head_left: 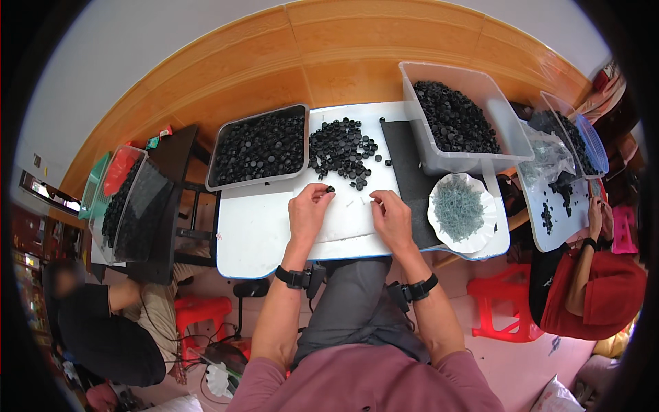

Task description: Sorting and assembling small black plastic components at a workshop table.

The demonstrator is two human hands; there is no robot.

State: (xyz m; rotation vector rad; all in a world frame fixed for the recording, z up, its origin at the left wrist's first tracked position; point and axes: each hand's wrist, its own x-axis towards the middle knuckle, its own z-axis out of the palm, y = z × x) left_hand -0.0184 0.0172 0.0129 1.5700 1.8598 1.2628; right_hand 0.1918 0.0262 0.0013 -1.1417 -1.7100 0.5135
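Black cap [330, 189] sits pinched in my left hand [307, 209]; right hand [392, 214] pinches a small pin [374, 201]; I'd align them squarely, gently.

Even, bright daylight falls across the white bench [261, 240], with only soft, short shadows under the hands and no harsh glare. The centre is sharp. Fisheye distortion bends the far wall [329, 62] into an arc, and a black vignette swallows the corners; the far left edge is dimmer.
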